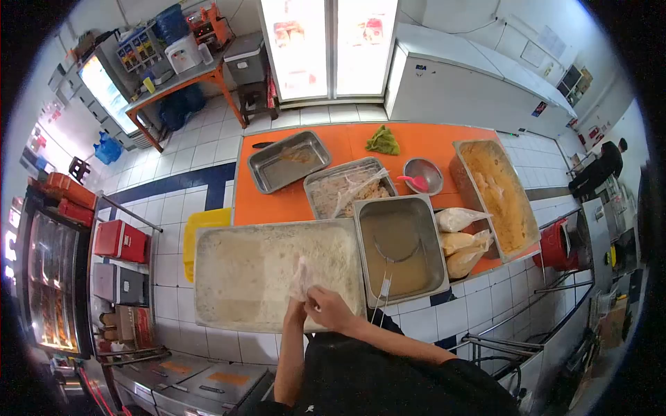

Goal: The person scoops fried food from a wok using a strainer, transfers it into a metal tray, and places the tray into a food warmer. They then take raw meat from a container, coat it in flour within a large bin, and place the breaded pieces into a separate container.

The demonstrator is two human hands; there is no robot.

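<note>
hands [312, 298] at flour tray [229, 277] near edge

So the orange bench [423, 142] is pretty packed: a big flour tray [267, 274] sits at the near edge, right beside a deep steel pan [401, 248] of brownish liquid with tongs [383, 290] leaning on its rim. Behind those there's a mostly empty shallow pan [288, 161], a tray with a plastic bag [349, 187] in it, a small bowl [423, 175] with a pink spoon and a green rag [383, 141]. Along the right edge runs a long tray of orange breading [496, 194], with a few filled bags [461, 239] tucked between it and the deep pan.
</note>
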